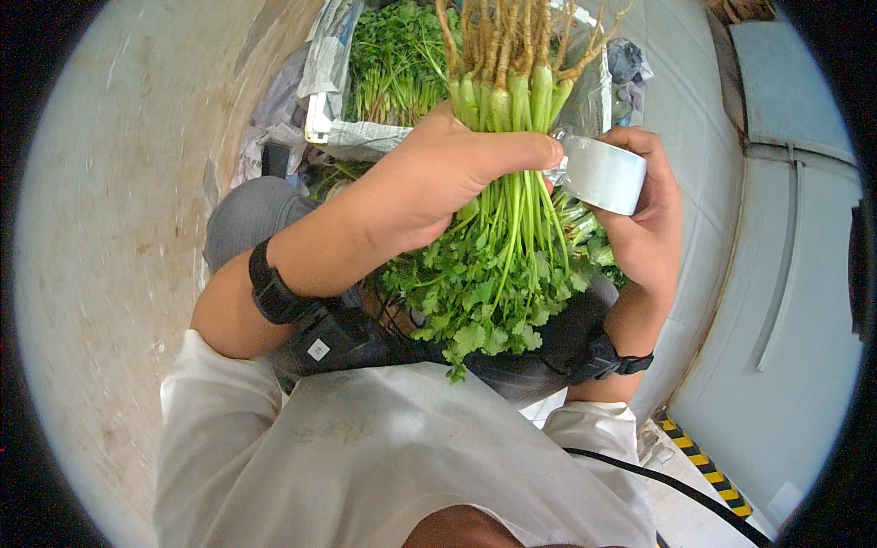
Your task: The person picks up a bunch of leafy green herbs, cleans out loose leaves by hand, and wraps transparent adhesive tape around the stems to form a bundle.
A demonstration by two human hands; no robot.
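Note:
A bunch of fresh coriander (507,226) hangs leaves down, with its pale brown roots up at the top of the view. My left hand (473,154) is closed around the stems just below the roots, its thumb lying across them. To the right, my right hand (647,185) grips a roll of clear or whitish tape (606,175) by its side. The free end of the tape reaches the stems near my left thumb. The fingers behind the bunch are mostly hidden.
Beyond my hands, a white box lined with newspaper (366,135) holds more leafy bunches (397,61). Further greens (599,246) lie behind the bunch, near my knees. A wall stands at the left, pale metal panels at the right. A black cable (658,476) runs at the lower right.

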